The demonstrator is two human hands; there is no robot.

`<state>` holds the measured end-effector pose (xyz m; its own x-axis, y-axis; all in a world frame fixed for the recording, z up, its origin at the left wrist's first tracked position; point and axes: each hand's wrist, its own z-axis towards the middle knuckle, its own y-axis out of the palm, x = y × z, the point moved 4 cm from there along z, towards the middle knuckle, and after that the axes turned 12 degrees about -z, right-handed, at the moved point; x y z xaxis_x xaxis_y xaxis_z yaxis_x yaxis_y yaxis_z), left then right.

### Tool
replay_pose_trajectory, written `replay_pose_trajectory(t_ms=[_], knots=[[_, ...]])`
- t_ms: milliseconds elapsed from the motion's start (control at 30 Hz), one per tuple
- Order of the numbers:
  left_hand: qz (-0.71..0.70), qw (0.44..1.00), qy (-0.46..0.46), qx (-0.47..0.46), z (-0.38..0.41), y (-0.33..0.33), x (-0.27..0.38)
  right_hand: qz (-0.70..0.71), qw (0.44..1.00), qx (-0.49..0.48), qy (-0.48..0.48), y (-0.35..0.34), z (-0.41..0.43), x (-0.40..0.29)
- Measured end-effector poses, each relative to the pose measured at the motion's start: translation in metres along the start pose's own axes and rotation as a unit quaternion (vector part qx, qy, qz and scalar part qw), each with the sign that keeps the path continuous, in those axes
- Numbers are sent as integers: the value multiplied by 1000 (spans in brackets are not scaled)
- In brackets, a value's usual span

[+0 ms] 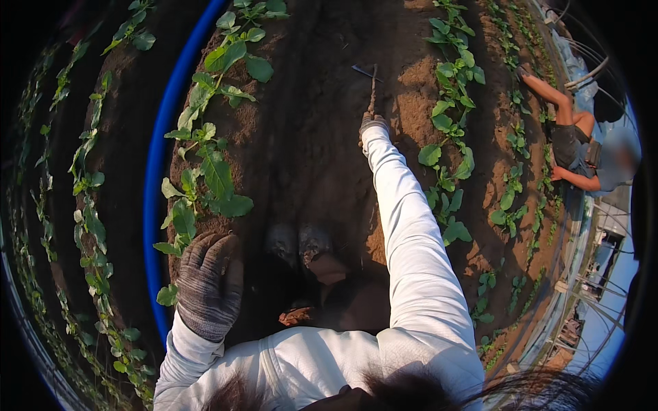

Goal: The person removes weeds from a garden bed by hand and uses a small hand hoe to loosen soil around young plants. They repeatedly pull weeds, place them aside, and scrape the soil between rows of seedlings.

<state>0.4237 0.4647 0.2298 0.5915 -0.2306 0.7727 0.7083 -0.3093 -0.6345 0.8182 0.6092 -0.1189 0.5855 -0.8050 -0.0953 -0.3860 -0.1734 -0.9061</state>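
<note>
My right hand, in a dirty glove, is stretched out ahead and closed around the wooden handle of a hand hoe. The hoe's thin metal blade lies at the far end, over the dark soil of the furrow. My left hand, in a grey knit glove, is at the lower left beside a row of leafy green plants. Its fingers are bent, and whether they hold anything cannot be told. A second plant row grows to the right of the hoe.
A blue hose runs along the left side of the near plant row. More crop rows lie beyond it. My boots are in the furrow. At the far right another person crouches by plastic sheeting and poles.
</note>
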Motion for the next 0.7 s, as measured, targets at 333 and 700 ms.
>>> replay_pose_trajectory(t_ms=[333,700], knots=[[-12,1000,-12,0,3,8,-1,21,999,-17,44,46,20,64],[-43,998,-5,43,-37,-5,0,-118,992,-43,9,120,-142,147]])
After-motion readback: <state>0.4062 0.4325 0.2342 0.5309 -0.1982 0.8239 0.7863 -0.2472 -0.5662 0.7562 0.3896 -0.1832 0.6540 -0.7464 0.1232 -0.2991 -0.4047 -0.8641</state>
